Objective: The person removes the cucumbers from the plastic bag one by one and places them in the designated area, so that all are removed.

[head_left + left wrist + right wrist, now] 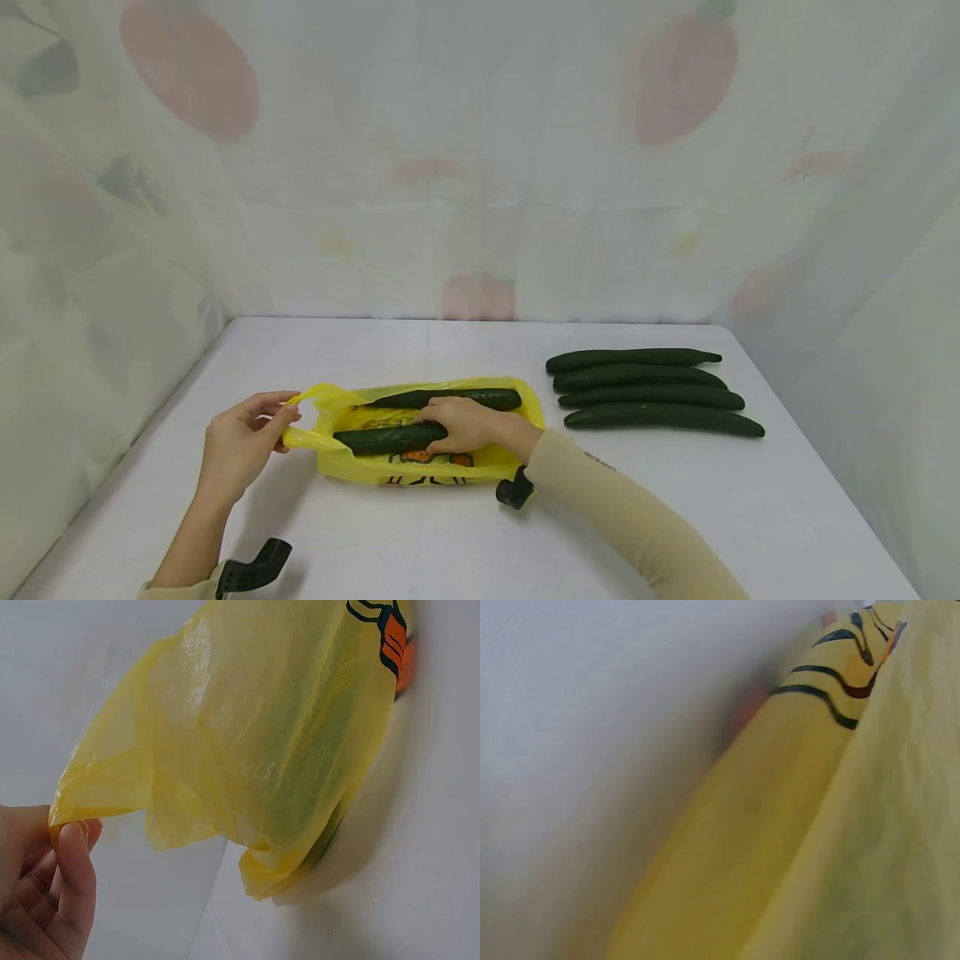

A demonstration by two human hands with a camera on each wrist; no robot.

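A yellow plastic bag lies on its side, its mouth spread toward the left. My left hand pinches the bag's handle edge between thumb and fingers; the left wrist view shows the stretched plastic leading from those fingertips. Inside the bag, my right hand grips the nearer dark green cucumber, with the thumb on its near side and the fingers over its far side. A second cucumber lies behind it in the bag. The right wrist view is filled by the bag, which hides the hand there.
Several more cucumbers lie side by side on the right of the white table. Fabric with printed fruit hangs behind the table and along both sides. A black wrist-camera mount sticks out from the left wrist.
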